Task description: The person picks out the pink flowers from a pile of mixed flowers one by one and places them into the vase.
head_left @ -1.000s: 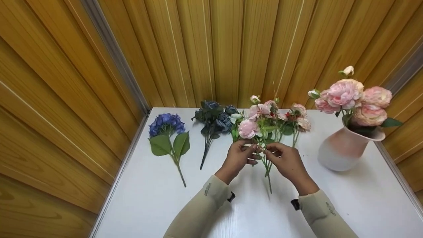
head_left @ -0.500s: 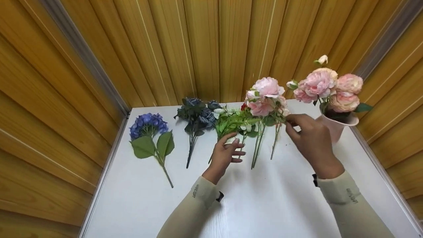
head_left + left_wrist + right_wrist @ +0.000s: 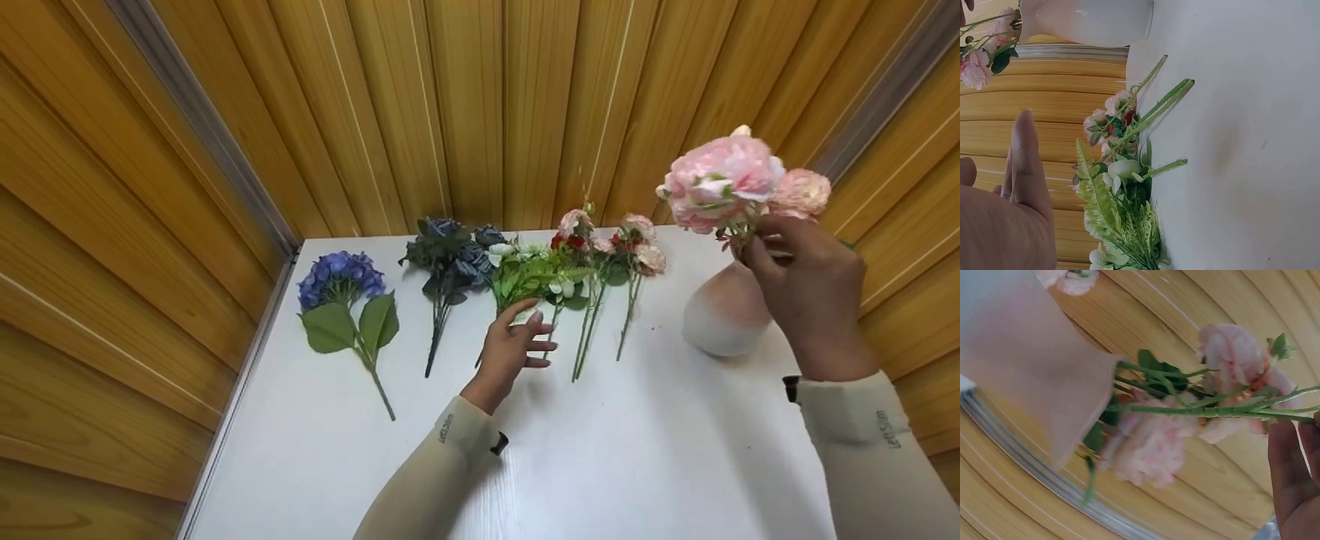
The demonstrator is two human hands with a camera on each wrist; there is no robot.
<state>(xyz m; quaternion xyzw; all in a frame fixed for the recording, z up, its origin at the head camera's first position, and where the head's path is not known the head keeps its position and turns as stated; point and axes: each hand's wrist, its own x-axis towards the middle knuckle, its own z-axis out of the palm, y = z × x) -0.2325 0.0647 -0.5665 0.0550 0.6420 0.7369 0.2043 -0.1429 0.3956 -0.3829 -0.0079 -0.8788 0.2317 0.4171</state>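
Observation:
My right hand [image 3: 814, 292] pinches the branching green stem [image 3: 1207, 410] of a pink peony spray [image 3: 724, 180] just under its blooms. In the right wrist view the stem's lower end is at the mouth of the pink-and-white vase [image 3: 724, 311]. Pink peonies [image 3: 1151, 444] stand in the vase, mostly hidden behind the held spray and hand in the head view. My left hand [image 3: 510, 352] holds nothing, fingers spread and relaxed, just in front of the green fern spray with white flowers [image 3: 529, 277].
On the white table [image 3: 570, 457] lie a blue hydrangea [image 3: 341, 281] with two big leaves, a dark blue rose bunch [image 3: 450, 255], and small pink-and-red flower sprays [image 3: 637, 244] in a row toward the back. Wood-panelled walls [image 3: 465, 112] border the table.
The right hand has lifted the pink peony spray from the table's middle and carried it right, up to the vase. The left hand has let go and stays near the fern.

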